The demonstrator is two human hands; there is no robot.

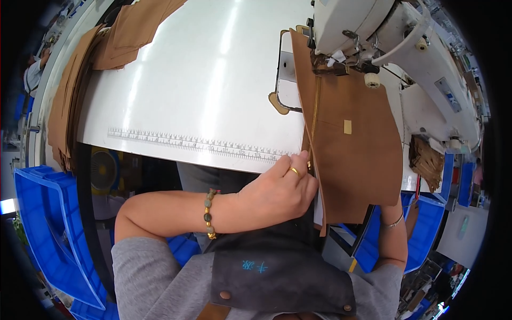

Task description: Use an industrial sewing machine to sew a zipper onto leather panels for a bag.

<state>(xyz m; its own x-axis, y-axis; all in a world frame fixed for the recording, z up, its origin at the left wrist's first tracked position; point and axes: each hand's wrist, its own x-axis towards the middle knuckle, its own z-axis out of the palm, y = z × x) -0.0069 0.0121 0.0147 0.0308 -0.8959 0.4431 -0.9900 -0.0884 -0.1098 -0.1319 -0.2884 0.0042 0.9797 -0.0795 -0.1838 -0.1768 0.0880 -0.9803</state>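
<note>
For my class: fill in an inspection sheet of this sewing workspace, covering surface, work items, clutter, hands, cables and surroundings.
Surface: white table, with a ruler scale along its near edge.
Work items: brown panel with a zipper along its left side, far end beneath the sewing machine.
Clutter: brown fabric pieces stacked at left; brown bundle at right.
Hands: left hand pinches the zipper near its close end; right hand mostly hidden by the panel, grip unclear.
Cables: pale hose curving at the machine head.
Surroundings: blue bins both sides; person far left.
</note>
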